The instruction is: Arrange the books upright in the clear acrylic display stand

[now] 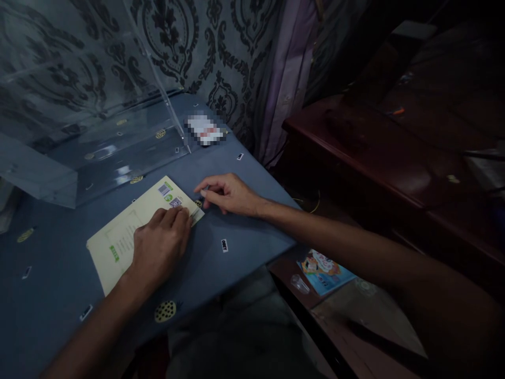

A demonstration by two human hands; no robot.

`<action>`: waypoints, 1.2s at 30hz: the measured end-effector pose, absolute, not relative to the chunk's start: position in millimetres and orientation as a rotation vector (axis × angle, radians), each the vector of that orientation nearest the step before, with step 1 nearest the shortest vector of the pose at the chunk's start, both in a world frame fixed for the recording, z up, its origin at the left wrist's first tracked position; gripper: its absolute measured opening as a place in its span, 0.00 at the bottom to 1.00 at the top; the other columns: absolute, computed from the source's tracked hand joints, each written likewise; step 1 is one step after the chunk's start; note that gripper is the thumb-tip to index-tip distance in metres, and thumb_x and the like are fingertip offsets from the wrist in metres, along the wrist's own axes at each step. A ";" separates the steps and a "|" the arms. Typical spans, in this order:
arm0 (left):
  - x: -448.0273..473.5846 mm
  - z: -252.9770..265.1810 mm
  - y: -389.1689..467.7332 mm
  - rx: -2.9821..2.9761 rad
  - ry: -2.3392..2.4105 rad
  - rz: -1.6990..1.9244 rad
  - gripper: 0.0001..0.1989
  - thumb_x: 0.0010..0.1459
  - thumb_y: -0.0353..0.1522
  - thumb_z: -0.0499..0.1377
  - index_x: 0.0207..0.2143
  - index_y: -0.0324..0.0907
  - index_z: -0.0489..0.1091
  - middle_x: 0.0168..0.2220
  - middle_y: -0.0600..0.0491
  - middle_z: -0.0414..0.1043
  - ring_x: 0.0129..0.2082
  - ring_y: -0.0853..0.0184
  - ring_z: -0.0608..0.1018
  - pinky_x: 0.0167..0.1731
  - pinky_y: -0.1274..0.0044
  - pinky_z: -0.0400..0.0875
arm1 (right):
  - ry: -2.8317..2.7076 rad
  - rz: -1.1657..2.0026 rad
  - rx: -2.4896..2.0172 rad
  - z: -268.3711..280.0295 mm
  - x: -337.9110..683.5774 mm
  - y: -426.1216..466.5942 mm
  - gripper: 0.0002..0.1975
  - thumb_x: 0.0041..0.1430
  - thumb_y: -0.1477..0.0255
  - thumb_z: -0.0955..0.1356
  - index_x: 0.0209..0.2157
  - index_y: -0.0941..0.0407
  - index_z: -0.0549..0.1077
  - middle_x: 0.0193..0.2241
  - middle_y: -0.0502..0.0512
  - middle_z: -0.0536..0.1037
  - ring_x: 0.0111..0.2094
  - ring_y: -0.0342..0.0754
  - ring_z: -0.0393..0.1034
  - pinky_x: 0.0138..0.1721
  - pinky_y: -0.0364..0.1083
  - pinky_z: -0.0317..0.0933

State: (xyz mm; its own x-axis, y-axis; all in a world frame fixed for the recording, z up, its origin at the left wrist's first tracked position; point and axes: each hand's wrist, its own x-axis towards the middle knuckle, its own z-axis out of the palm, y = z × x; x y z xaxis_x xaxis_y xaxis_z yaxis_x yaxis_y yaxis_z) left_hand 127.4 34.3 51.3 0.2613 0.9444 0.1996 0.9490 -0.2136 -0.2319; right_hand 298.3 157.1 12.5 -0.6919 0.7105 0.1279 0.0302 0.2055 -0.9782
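Note:
A pale yellow book (pixel 124 226), its cover bearing a barcode, a QR code and green labels, lies at a slant on the blue patterned tabletop (pixel 252 210). Over its right part rests my left hand (pixel 161 239), fingers bent and pressed together near the book's right edge, holding it down. The undersides of those fingers are hidden. Just beyond that edge my right hand (pixel 226 193) hovers close to the table, thumb and forefinger stretched out with a gap between them. I see nothing in it.
A clear acrylic box (pixel 59 181) stands at the back left. Behind the book is a blurred-out white item (pixel 205 129). To the right is a dark red wooden cabinet (pixel 335 142). Below the table edge lie a blue booklet (pixel 325 273) and a clear plastic cup (pixel 300 284).

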 end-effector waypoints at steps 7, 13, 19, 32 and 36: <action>128.1 52.4 34.8 -2.251 -1.758 -0.015 0.16 0.71 0.31 0.48 0.42 0.40 0.76 0.44 0.46 0.82 0.39 0.56 0.81 0.23 0.72 0.68 | -1.903 1.546 -0.679 13.2 298.1 155.6 0.13 0.62 0.72 0.65 0.44 0.61 0.77 0.22 0.47 0.78 0.14 0.35 0.59 0.16 0.36 0.54; 129.5 52.8 34.9 -2.243 -1.758 0.004 0.16 0.71 0.31 0.48 0.41 0.40 0.77 0.44 0.44 0.82 0.39 0.56 0.81 0.22 0.71 0.69 | -1.900 1.465 -0.642 15.3 299.2 154.6 0.13 0.62 0.72 0.65 0.44 0.61 0.77 0.24 0.49 0.80 0.17 0.36 0.60 0.20 0.36 0.55; 130.4 52.5 35.0 -2.238 -1.743 0.026 0.16 0.71 0.30 0.48 0.41 0.39 0.77 0.44 0.45 0.82 0.39 0.55 0.81 0.21 0.71 0.68 | -1.857 1.458 -0.608 16.1 299.5 152.8 0.12 0.63 0.69 0.65 0.43 0.60 0.76 0.25 0.50 0.80 0.21 0.38 0.66 0.22 0.37 0.56; 130.0 47.1 32.5 -2.215 -1.639 0.037 0.16 0.71 0.32 0.50 0.44 0.38 0.77 0.46 0.46 0.82 0.39 0.57 0.80 0.24 0.71 0.70 | -2.017 1.334 -0.556 10.2 297.9 148.9 0.12 0.64 0.71 0.65 0.44 0.60 0.78 0.25 0.49 0.78 0.27 0.41 0.70 0.32 0.40 0.62; 128.8 43.7 32.3 -2.209 -1.531 -0.043 0.15 0.70 0.31 0.51 0.41 0.36 0.78 0.43 0.45 0.82 0.36 0.57 0.80 0.24 0.71 0.71 | -2.167 1.131 -0.566 9.4 300.2 147.6 0.13 0.65 0.71 0.65 0.44 0.59 0.79 0.24 0.48 0.77 0.26 0.40 0.68 0.30 0.40 0.59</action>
